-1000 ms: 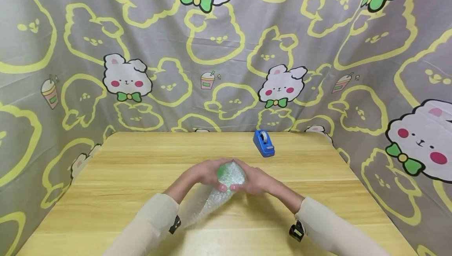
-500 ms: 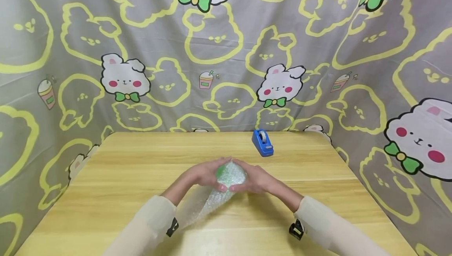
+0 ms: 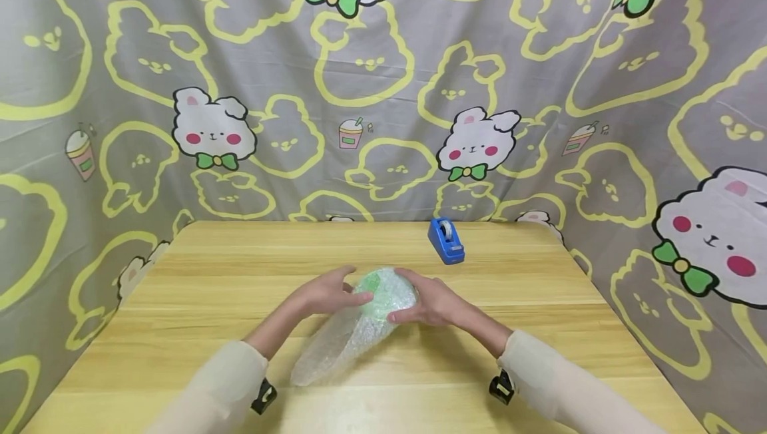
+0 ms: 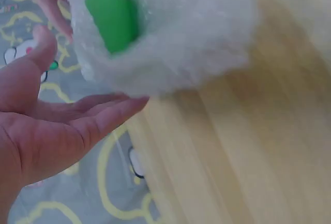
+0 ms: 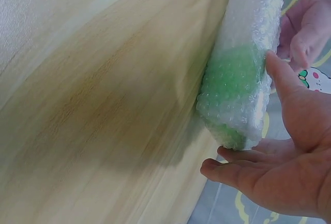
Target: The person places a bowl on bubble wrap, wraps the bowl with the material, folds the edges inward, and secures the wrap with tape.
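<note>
A sheet of bubble wrap (image 3: 395,291) is wound round a smooth green object (image 4: 112,16), which shows bare through the wrap's open end in the left wrist view. My right hand (image 3: 434,302) holds this bundle, thumb on the near side and fingers along the far side. In the right wrist view green shows through the bubbles between thumb and fingers. My left hand (image 3: 329,292) is at the bundle's left, fingers spread and loosely straight, fingertips right at the wrap's edge. A loose tail of wrap trails toward the left forearm.
On the wooden table (image 3: 240,261), a blue tape dispenser (image 3: 446,242) with a roll in it stands behind the bundle, to the right. A grey patterned curtain (image 3: 383,88) hangs along the back and sides of the table.
My left hand has loosened from the bundle and shifted left, uncovering more of its green side. My right hand keeps its hold in nearly the same place.
</note>
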`<state>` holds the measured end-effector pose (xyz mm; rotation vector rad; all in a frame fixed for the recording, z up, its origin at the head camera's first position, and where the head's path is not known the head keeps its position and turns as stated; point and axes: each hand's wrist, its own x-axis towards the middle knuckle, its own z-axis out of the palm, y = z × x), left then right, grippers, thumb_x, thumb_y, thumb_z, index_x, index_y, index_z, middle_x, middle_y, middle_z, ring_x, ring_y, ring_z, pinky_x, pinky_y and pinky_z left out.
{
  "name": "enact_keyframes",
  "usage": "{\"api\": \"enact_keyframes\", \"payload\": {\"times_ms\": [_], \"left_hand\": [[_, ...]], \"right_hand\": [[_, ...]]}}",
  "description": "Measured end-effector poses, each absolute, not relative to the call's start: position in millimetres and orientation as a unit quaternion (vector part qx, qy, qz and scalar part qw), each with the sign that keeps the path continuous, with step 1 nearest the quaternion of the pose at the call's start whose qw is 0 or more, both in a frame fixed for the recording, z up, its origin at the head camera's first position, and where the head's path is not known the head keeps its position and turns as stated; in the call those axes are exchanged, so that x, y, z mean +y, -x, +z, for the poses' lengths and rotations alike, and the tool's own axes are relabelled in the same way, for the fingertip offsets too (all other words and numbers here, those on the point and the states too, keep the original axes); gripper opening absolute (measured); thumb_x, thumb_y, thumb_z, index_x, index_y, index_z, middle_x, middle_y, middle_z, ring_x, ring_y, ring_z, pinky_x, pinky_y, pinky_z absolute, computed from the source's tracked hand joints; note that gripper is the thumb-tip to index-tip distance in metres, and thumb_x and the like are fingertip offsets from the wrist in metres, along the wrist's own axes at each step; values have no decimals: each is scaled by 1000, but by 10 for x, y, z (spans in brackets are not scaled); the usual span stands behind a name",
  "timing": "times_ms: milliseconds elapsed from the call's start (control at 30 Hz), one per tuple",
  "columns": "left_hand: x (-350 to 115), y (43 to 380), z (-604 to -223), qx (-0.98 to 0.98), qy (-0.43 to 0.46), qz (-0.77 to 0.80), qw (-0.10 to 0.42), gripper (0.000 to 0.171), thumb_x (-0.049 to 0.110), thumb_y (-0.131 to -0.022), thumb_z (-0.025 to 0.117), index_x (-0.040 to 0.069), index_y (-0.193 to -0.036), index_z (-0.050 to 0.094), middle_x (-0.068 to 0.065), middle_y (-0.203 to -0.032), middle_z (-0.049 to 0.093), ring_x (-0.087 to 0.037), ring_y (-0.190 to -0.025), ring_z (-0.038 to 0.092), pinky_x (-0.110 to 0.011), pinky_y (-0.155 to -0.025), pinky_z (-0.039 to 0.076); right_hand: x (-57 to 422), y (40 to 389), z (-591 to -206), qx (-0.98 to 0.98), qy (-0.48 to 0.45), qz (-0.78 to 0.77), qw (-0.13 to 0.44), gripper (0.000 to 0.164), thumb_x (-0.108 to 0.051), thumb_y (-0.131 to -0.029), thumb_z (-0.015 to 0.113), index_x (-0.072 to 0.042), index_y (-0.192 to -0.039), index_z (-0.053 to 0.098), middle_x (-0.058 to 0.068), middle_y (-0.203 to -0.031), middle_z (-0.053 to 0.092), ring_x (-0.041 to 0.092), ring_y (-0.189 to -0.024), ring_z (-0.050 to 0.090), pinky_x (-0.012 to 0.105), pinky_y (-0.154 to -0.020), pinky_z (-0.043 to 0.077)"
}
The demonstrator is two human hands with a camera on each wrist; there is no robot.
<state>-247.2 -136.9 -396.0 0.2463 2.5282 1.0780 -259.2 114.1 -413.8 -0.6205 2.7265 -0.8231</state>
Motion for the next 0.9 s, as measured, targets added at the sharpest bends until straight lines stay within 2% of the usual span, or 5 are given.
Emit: {"api": "enact_keyframes", "payload": {"times_ms": [133,233,400,600,900], "left_hand": [[-1533,2418,-4006,868,-37,449,209,75,41,-95,70,-4,-147,41,-20,-115,67,-28,-94,69,-42,-81,60],[-1615,2375,-4077,845,-35,475,242,43,36,-99,65,-5,-111,59,-7,-79,58,-15,-66,56,-29,-62,53],[-1645,2298,-4183,807,-64,502,304,42,30,-104,58,10,-70,43,5,-61,33,-8,-55,31,-22,-52,33],[-1588,2237,-4184,804,-77,499,315,37,28,-106,53,10,-74,50,1,-70,55,-12,-67,60,-27,-63,56],[-1509,2234,-4197,838,-26,494,232,34,17,-98,64,-8,-110,45,-16,-100,47,-26,-86,50,-35,-74,47]], "right_hand": [[1139,2592,-4131,931,202,-283,114,99,-48,-76,87,-16,-157,38,26,-143,56,43,-127,57,54,-101,52],[1137,2591,-4130,932,198,-281,115,99,-49,-76,86,-17,-157,38,25,-145,55,43,-129,56,55,-102,50],[1129,2573,-4121,931,196,-285,120,99,-47,-76,87,-17,-157,37,26,-145,55,43,-129,55,55,-103,50],[1119,2572,-4117,932,196,-280,118,100,-47,-76,87,-16,-157,37,26,-143,56,42,-128,57,54,-103,50],[1127,2579,-4127,932,201,-280,115,99,-46,-76,88,-16,-156,38,25,-140,59,40,-125,59,53,-102,51]]}}
